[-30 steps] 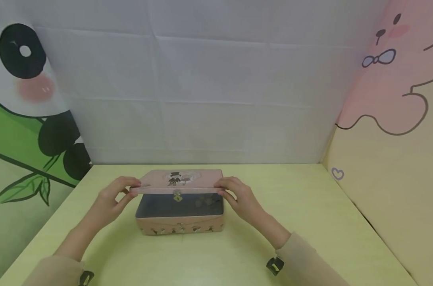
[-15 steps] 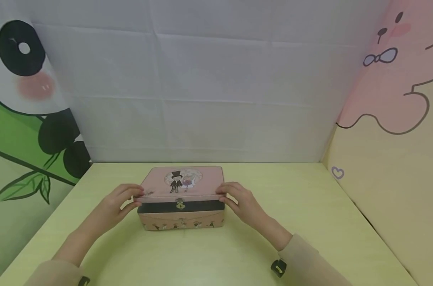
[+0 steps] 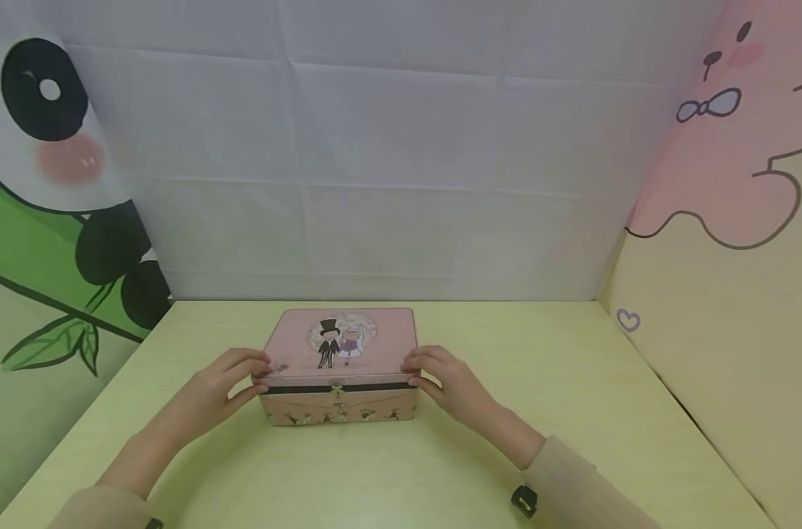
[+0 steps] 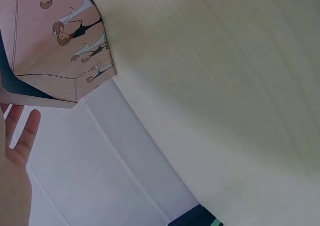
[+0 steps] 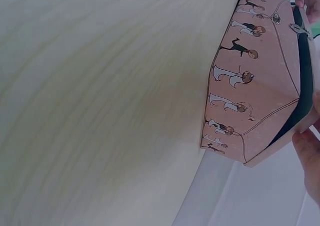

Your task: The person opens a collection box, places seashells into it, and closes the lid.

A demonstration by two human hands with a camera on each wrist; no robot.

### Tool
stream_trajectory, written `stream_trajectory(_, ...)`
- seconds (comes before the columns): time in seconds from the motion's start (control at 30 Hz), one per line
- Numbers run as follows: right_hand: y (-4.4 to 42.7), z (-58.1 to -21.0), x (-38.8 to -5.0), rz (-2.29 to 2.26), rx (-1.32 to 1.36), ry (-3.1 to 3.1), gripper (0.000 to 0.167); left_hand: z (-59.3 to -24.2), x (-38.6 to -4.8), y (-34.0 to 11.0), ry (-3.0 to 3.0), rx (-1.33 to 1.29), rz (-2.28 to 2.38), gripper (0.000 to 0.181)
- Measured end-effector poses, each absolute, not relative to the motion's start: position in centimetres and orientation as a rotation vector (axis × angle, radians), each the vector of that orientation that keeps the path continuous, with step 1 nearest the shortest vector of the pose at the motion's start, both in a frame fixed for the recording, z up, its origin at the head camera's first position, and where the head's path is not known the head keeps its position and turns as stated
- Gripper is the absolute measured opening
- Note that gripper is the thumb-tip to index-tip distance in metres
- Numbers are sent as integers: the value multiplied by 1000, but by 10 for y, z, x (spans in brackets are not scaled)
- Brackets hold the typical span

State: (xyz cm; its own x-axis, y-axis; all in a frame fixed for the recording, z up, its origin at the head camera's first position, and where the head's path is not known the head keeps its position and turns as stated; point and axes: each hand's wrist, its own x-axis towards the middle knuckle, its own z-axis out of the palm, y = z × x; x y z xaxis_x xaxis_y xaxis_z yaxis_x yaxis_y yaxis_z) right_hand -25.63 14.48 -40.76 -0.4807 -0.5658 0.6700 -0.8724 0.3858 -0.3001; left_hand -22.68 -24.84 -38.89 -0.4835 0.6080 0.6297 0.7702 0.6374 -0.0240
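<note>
A pink box (image 3: pixel 374 408) with small figures along its sides stands on the table, its hinged lid (image 3: pixel 295 338) lowered to a narrow dark gap at the front. The lid's top shows a top-hatted figure beside one in a veil. A metal clasp (image 3: pixel 337 388) hangs at the middle of the lid's front edge. At the lid's front left corner, my left hand (image 3: pixel 209 389) pinches the edge between thumb and fingers. My right hand (image 3: pixel 456 382) pinches the front right corner likewise. In the right wrist view the gap (image 5: pixel 302 80) tapers toward the back. The box's inside is hidden.
The pale yellow table (image 3: pixel 539 382) extends around the box on all sides. Behind it hangs a white cloth (image 3: pixel 387 184). A panda panel (image 3: pixel 56 242) stands on the left, a pink bear panel (image 3: pixel 725 176) on the right.
Both hands have brought the lid down and forward from a wide opening to a thin gap. The round things seen inside the box earlier are now covered. The box base has stayed nearly in place.
</note>
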Motion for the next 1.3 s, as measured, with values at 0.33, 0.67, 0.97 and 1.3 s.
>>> stream_trajectory(0.33, 144, -414, -253, 783, 1239, -2189, 24, -394, -224, -249, -2256, -1076, -333, 47)
stream_trajectory(0.67, 145, -415, -253, 751, 1223, -2191, 23, -396, -225, -250, -2284, -1055, -380, 45)
stream_trajectory(0.97, 144, -416, -252, 757, 1225, -2192, 23, -395, -223, -251, -2287, -1062, -388, 42)
stream_trajectory(1.3, 144, -419, -253, 734, 1238, -2195, 21, -392, -226, -250, -2253, -1121, -419, 41)
